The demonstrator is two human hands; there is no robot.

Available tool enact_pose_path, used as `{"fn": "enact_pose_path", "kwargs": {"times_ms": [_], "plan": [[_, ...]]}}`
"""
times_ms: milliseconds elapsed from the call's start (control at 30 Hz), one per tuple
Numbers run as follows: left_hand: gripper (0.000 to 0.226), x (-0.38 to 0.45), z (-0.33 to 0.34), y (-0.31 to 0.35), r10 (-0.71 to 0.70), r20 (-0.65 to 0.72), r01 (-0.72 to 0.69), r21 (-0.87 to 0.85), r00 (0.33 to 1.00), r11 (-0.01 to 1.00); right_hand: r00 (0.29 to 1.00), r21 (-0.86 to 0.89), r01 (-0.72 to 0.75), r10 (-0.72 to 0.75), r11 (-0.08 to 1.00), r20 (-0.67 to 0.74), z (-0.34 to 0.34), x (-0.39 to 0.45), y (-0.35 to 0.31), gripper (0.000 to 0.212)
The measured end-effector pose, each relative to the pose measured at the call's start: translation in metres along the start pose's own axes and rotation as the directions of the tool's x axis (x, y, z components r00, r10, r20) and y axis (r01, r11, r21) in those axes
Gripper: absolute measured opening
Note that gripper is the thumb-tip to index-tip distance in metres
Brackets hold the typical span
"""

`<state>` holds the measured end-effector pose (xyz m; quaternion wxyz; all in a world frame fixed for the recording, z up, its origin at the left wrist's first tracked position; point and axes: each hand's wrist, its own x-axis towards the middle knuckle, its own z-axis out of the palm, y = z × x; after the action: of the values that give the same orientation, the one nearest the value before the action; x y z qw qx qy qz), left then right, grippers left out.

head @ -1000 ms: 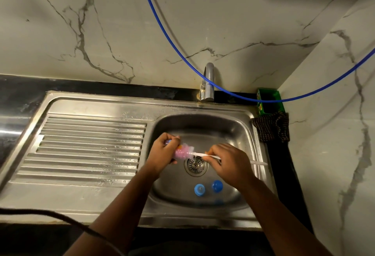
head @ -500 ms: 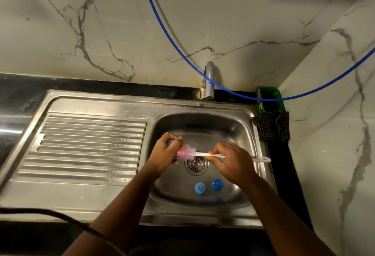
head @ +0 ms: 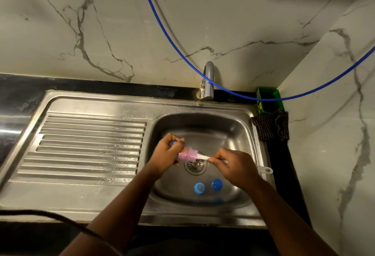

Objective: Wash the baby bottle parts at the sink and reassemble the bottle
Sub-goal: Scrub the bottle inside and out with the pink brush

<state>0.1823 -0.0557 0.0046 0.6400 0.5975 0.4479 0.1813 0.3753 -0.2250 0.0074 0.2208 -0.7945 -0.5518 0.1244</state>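
The left hand (head: 165,154) grips the baby bottle (head: 183,153) over the sink (head: 205,126) basin — the right hand (head: 235,167) pinches the white brush handle (head: 205,156), its pink bristles inside the bottle. Two blue caps (head: 208,186) lie near the drain (head: 195,165).

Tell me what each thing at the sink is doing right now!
Left hand: grips the bottle over the basin.
Bottle: held tilted, brush head inside it.
Bottle brush: pushed into the bottle's mouth.
Right hand: holds the brush handle.
Blue ring with nipple: lying on the sink floor.
Blue cap: lying beside it.
Tap: no water seen running.
Cloth: draped at the sink's edge.
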Motion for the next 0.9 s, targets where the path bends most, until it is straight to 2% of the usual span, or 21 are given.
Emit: {"fn": "enact_pose_path", "kwargs": {"times_ms": [167, 233, 300, 333, 400, 500, 567, 633, 700, 767, 800, 900], "plan": [[0.017, 0.002, -0.007, 0.002, 0.001, -0.046, -0.002, -0.034, 0.999, 0.999, 0.983, -0.024, 0.080, -0.083, 0.997, -0.162, -0.007, 0.006, 0.010, 0.021], [0.017, 0.001, -0.001, 0.002, -0.011, -0.003, 0.011, -0.002, 1.000, 1.000, 0.990, -0.003, 0.084, -0.084, 0.996, -0.110, -0.006, 0.008, 0.007, 0.021], [0.020, 0.004, -0.004, 0.004, -0.012, -0.013, 0.012, -0.002, 1.000, 1.000, 1.000, 0.031, 0.021, -0.021, 0.999, -0.009, -0.002, 0.007, 0.000, 0.026], [0.021, 0.006, -0.010, 0.005, -0.009, -0.044, 0.008, -0.021, 0.999, 1.000, 1.000, 0.028, -0.002, 0.002, 1.000, 0.002, -0.002, 0.005, 0.002, 0.028], [0.021, 0.009, -0.022, 0.004, -0.013, -0.083, 0.010, -0.045, 0.996, 0.999, 0.998, -0.016, -0.013, 0.012, 1.000, -0.063, -0.003, 0.001, 0.007, 0.029], [0.022, 0.002, -0.010, 0.004, -0.029, 0.050, 0.028, 0.007, 0.998, 1.000, 0.994, -0.030, 0.084, -0.086, 0.996, -0.074, 0.003, 0.004, 0.000, 0.024], [0.021, -0.001, -0.005, 0.007, -0.021, 0.065, 0.023, -0.032, 0.998, 0.999, 0.991, -0.025, 0.120, -0.121, 0.992, -0.063, 0.004, 0.007, -0.004, 0.021], [0.023, 0.000, -0.016, 0.008, -0.042, 0.050, 0.048, -0.121, 0.998, 0.991, 0.995, 0.004, 0.044, -0.043, 0.999, -0.086, -0.005, 0.007, 0.002, 0.018], [0.034, -0.002, -0.026, 0.009, -0.079, 0.188, 0.110, -0.162, 0.979, 0.981, 0.999, 0.039, -0.025, 0.027, 0.999, -0.037, -0.010, 0.005, 0.003, 0.008], [0.048, -0.007, -0.022, 0.009, -0.115, 0.386, 0.164, -0.095, 0.915, 0.982, 0.995, 0.130, -0.030, 0.017, 0.991, 0.100, -0.008, 0.006, -0.011, 0.028], [0.052, -0.010, -0.018, 0.009, -0.106, 0.449, 0.133, -0.029, 0.887, 0.991, 0.987, 0.157, -0.015, -0.010, 0.987, 0.162, -0.006, 0.007, -0.022, 0.035], [0.052, -0.016, -0.022, 0.003, -0.046, 0.470, 0.018, 0.064, 0.881, 0.998, 0.970, 0.115, 0.088, -0.111, 0.989, 0.217, -0.004, 0.005, -0.035, 0.049]]}}
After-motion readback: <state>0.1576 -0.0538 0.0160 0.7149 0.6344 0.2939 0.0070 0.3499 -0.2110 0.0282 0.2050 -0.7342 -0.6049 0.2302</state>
